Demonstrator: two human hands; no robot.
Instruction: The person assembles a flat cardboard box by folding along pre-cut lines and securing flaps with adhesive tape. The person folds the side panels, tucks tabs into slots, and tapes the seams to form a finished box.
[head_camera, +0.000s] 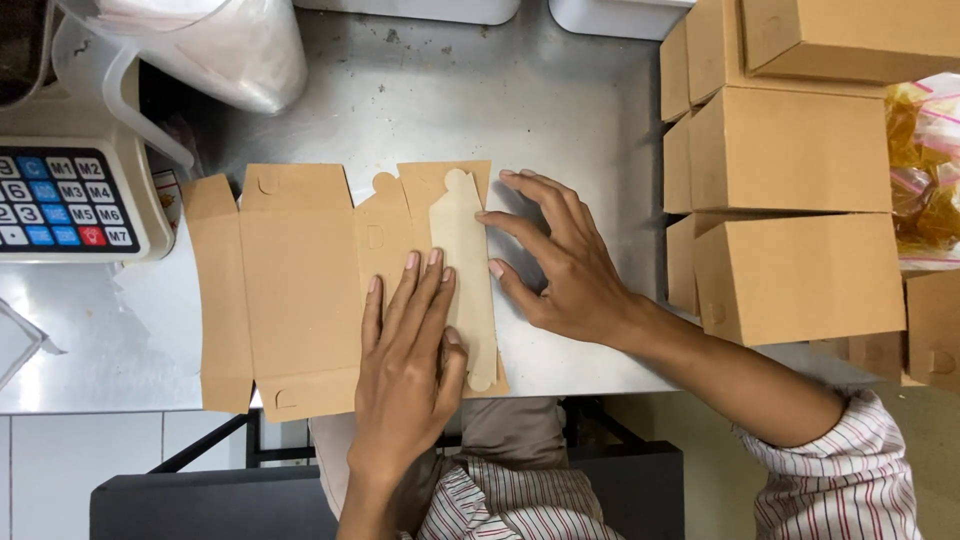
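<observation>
The flat cardboard box blank (300, 290) is pressed down by the left hand (410, 350), fingers flat; its folded flap (465, 270) is touched by the spread right hand (560, 270).

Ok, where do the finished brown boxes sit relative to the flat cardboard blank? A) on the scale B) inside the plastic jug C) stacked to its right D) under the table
C: the folded brown boxes stand stacked right of the flat blank, which the left hand presses.
</observation>
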